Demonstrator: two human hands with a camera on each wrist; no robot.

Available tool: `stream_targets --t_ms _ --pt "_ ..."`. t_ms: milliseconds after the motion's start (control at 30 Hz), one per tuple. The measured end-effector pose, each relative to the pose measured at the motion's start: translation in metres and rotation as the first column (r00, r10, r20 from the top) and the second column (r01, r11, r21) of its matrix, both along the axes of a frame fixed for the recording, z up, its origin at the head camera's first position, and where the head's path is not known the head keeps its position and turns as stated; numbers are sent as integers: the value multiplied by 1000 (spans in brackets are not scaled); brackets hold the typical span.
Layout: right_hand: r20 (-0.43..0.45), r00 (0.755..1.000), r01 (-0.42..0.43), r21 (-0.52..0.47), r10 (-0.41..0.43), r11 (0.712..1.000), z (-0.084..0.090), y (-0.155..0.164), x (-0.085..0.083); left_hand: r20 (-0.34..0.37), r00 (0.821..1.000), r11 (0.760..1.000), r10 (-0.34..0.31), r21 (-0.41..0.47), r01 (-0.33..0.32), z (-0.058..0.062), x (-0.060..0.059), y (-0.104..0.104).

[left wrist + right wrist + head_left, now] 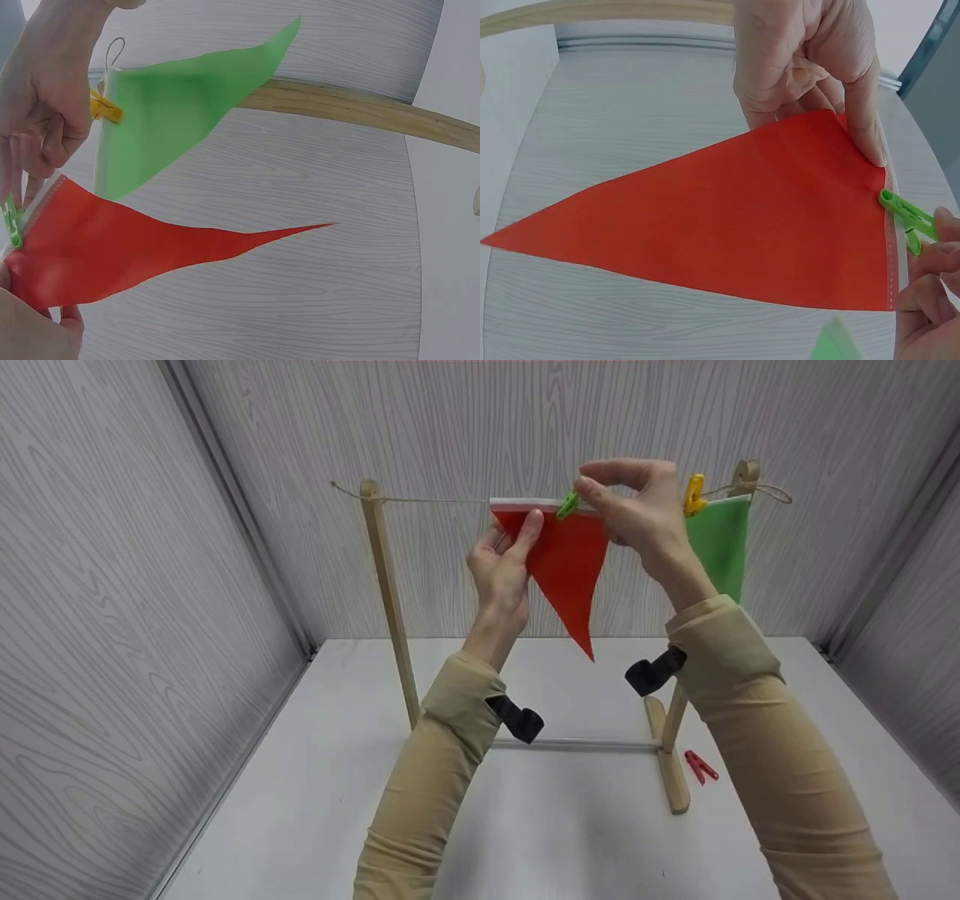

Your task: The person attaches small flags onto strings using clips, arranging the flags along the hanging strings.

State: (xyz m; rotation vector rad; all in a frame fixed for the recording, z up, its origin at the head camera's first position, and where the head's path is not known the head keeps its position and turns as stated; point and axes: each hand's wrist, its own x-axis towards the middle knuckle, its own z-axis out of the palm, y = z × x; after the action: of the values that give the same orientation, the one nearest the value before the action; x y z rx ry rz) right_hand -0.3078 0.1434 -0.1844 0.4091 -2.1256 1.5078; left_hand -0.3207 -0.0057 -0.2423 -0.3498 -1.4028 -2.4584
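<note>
A red triangular pennant [568, 556] with a white top band hangs at the string, its tip pointing down. My left hand [504, 574] pinches its upper left part, thumb in front and fingers behind. Over the band's middle sits a green clothespin [568, 505], which my right hand [637, 506] holds by its upper end between thumb and forefinger. In the right wrist view the clothespin [909, 217] straddles the band's edge. To the right, a green pennant [721, 544] hangs from the string under a yellow clothespin [695, 495].
The string [435, 500] runs between a left wooden post [390, 600] and a right wooden post [746, 472]. A pale rod [585, 745] joins the stand low down. A red clothespin [700, 766] lies on the white table [315, 810] beside the wooden foot [673, 780].
</note>
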Motion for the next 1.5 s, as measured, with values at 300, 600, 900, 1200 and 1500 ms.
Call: stream_targets --t_ms 300,600,900,1200,1500 --pt "3 999 -49 -37 49 998 -1 -1 0 3 1000 999 -2 34 1 -3 -1 -2" --pt "45 997 -65 -18 65 998 -5 1 1 22 1000 999 12 36 -13 -5 -1 -3" --pt "37 995 -95 11 94 995 -7 6 4 35 999 999 -9 54 7 -9 -3 -7" --pt "38 993 -109 12 109 994 -11 6 5 23 999 997 -33 68 31 -11 -4 -9" --pt "66 988 -140 45 137 989 -12 10 6 16 999 999 -41 17 41 -12 -3 -9"
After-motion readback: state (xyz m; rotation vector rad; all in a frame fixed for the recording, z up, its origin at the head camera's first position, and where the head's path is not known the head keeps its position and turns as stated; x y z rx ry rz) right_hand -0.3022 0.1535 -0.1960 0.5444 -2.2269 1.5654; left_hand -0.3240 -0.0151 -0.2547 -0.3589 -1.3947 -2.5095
